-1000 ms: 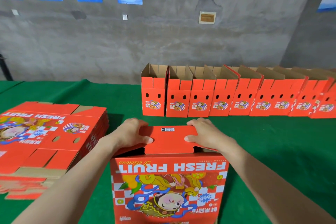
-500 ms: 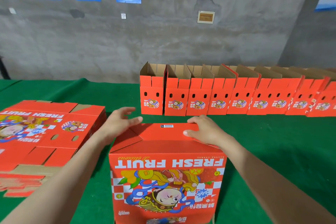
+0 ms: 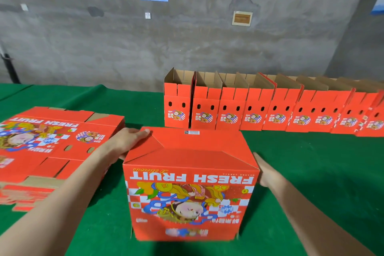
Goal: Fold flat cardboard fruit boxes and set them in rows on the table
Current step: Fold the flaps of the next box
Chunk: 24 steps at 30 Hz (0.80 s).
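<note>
While open green worktop (image 3: 311,172) is seen between it and the far row of folded boxes (image 3: 270,108), the red FRESH FRUIT box (image 3: 191,185), flaps closed, is pressed beside the flat stack (image 3: 52,147) by straight fingers (image 3: 143,133): left hand (image 3: 126,141) atop, right hand (image 3: 268,172) at its side.
</note>
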Motion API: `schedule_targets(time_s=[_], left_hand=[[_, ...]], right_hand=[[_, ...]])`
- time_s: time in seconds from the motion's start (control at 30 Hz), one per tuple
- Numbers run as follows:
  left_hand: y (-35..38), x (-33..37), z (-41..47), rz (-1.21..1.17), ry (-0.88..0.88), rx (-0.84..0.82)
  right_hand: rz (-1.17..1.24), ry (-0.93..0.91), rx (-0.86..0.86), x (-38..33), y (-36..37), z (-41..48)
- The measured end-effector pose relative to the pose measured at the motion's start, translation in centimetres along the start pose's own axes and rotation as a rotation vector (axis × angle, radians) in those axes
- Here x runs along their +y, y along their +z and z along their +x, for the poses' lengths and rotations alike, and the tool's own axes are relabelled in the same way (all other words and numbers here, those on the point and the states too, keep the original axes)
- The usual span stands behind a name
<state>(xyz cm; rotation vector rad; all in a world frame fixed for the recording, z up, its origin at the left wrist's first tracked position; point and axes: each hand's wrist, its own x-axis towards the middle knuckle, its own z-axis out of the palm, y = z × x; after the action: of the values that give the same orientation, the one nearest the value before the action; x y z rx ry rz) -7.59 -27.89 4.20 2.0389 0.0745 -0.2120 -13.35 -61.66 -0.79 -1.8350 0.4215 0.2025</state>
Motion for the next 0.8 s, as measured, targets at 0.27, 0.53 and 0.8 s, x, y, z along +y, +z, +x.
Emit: schedule_targets(time_s=[0.27,0.53,0.8], left_hand=[[-1.1,1.0,0.6,-0.146,0.279,0.248],[-0.8,-1.8,1.8,-0.828,0.260,0.173],[1.4,-2.9,2.4,-0.181,0.301,0.195]], right_hand=[[0.054,-0.211,-0.085,-4.7,-1.6,-0.7],[0.104,-0.540,-0.231,-5.6,-3.5,-1.2],[-0.358,-0.749,-0.026,-3.3,2.0,-1.3]])
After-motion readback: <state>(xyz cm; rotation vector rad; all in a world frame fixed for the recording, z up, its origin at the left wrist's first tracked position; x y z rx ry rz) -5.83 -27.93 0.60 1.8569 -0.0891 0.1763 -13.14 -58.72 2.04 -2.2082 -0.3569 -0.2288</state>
